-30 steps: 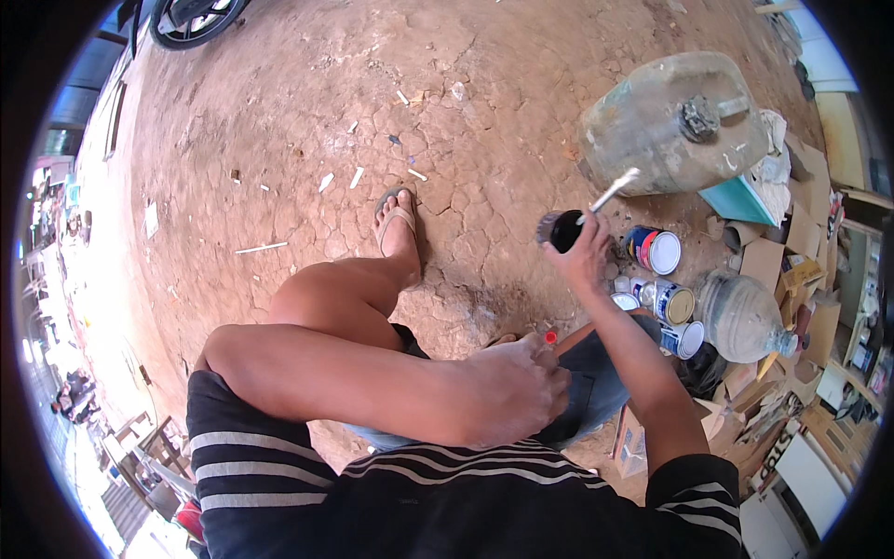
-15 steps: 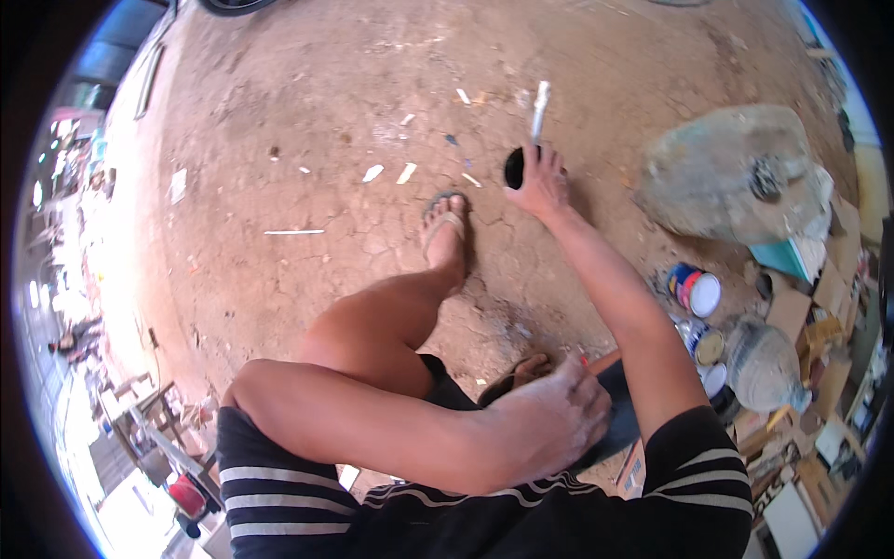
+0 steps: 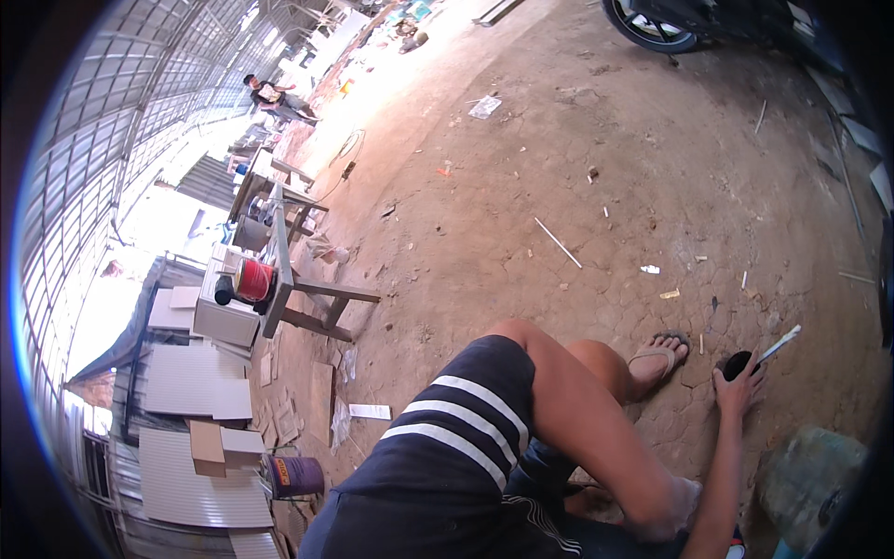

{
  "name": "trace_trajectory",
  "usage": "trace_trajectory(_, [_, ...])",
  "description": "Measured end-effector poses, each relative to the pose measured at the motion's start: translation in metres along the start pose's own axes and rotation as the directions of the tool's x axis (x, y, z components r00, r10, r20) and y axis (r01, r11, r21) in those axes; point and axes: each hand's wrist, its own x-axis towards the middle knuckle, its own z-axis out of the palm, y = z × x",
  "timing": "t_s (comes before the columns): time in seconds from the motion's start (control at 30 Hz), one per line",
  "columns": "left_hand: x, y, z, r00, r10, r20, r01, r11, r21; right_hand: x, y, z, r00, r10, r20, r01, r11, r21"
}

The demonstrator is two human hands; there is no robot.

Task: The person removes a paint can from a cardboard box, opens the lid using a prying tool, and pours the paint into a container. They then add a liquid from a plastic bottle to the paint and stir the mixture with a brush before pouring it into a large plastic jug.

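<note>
At the lower right, my right hand [image 3: 737, 395] reaches down to the ground. Its thumb and fingers close round a small dark cup [image 3: 735, 366] with a black round opening. A pale, white-ended stick [image 3: 779, 344], perhaps a brush, sticks out past my fingers on the far side. My left arm crosses over my bent leg, and my left hand [image 3: 687, 503] hangs near my right forearm. Its fingers are turned away and mostly hidden, so what they do is not visible. My sandalled foot [image 3: 656, 361] stands left of the cup.
A cloudy plastic bag [image 3: 812, 480] lies right of my arm. Scraps and a thin white stick [image 3: 559, 244] litter the dirt floor. Left stand a wooden bench [image 3: 317, 296], a red can [image 3: 254, 279] and a purple bucket [image 3: 294, 473]. A person [image 3: 277, 99] and a motorcycle [image 3: 656, 26] are farther off.
The view has swung left, bringing in the bench, sheets and distant person, while the paint cans have left it. My right hand still holds the dark cup; my left hand is now more hidden.
</note>
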Motion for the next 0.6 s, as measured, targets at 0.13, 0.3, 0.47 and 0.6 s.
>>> trace_trajectory(0.13, [0.01,-0.009,0.014,0.981,-0.048,-0.19,0.055,0.998,0.034,0.007,0.029,0.02,0.988,-0.095,-0.123,0.113,0.981,0.157])
trace_trajectory(0.3, [0.029,-0.033,-0.004,0.997,0.034,-0.07,-0.034,0.999,-0.005,-0.02,0.054,-0.037,0.959,-0.077,-0.272,0.152,0.952,0.267])
trace_trajectory(0.47, [-0.011,-0.062,-0.001,0.969,0.174,-0.177,-0.187,0.981,-0.059,-0.053,0.11,-0.152,0.756,0.013,-0.654,0.299,0.882,0.364])
trace_trajectory(0.6, [-0.004,-0.091,-0.011,0.96,-0.042,-0.276,-0.016,0.979,-0.202,-0.074,0.197,-0.264,0.508,0.124,-0.853,0.152,0.961,0.23])
